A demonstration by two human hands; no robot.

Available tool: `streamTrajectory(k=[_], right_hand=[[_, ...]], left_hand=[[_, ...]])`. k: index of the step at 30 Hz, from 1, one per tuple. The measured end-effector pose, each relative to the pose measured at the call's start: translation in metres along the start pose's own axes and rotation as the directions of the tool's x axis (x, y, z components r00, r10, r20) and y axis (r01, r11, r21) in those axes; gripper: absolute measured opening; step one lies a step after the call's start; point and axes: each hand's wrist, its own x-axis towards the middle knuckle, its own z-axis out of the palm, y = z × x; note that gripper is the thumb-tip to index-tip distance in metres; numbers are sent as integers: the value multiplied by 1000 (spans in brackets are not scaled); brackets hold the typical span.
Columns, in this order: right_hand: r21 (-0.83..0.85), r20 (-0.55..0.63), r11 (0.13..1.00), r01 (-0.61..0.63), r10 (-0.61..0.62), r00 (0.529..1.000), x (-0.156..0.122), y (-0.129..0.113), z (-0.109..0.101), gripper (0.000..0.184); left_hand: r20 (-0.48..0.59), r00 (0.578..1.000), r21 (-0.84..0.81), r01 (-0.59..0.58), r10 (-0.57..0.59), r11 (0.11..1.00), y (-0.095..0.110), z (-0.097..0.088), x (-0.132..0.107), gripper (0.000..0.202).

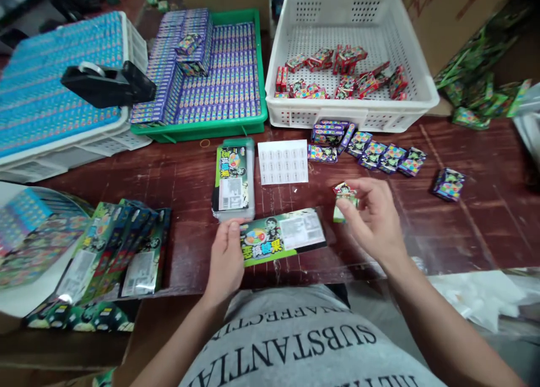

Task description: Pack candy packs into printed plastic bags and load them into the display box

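Observation:
My left hand (226, 257) pinches the left end of a flat printed candy bag (274, 235), green and black with a white label, held just over the table. Between the thumb and fingers of my right hand (375, 218) are small candy boxes (346, 204), one red-topped and one green; the fingers partly cover them. The right hand is close to the bag's right end, apart from it. Beyond the left hand lies a stack of similar clear bags (234, 179). A sheet of round stickers (283, 162) lies beside that stack.
Purple boxes (371, 151) lie in front of a white basket (354, 117) holding red boxes. A green tray (202, 131) is packed with purple boxes. A black tape dispenser (105, 86) rests across blue-packed crates. Filled bags (113, 246) lie at left; one purple box (448, 184) sits at right.

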Motion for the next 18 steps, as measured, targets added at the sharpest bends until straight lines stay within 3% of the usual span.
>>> streamTrajectory(k=[3, 8, 10, 12, 15, 18], right_hand=[[-184, 177, 981, 56, -23, 984, -13, 20, 3, 55], [-358, 270, 929, 89, 12, 963, -22, 36, 9, 61], [-354, 319, 931, 90, 30, 947, -18, 35, 3, 54], [-239, 398, 964, 117, -13, 917, -12, 30, -8, 53], [59, 541, 981, 187, -189, 820, -5, 15, -22, 68], [217, 666, 942, 257, -335, 666, 0, 4, -26, 74]], left_hand=[[-64, 997, 96, -39, 45, 995, -7, -23, 4, 39], [-36, 998, 158, -36, 42, 987, -12, -38, 0, 35], [-41, 999, 127, -26, 32, 992, -11, -38, -1, 35], [-48, 999, 64, -22, 25, 998, -9, -37, 0, 34], [-29, 1000, -42, 0, -1, 999, -3, -38, 1, 33], [55, 997, -108, 62, -57, 992, 4, -38, 2, 32]])
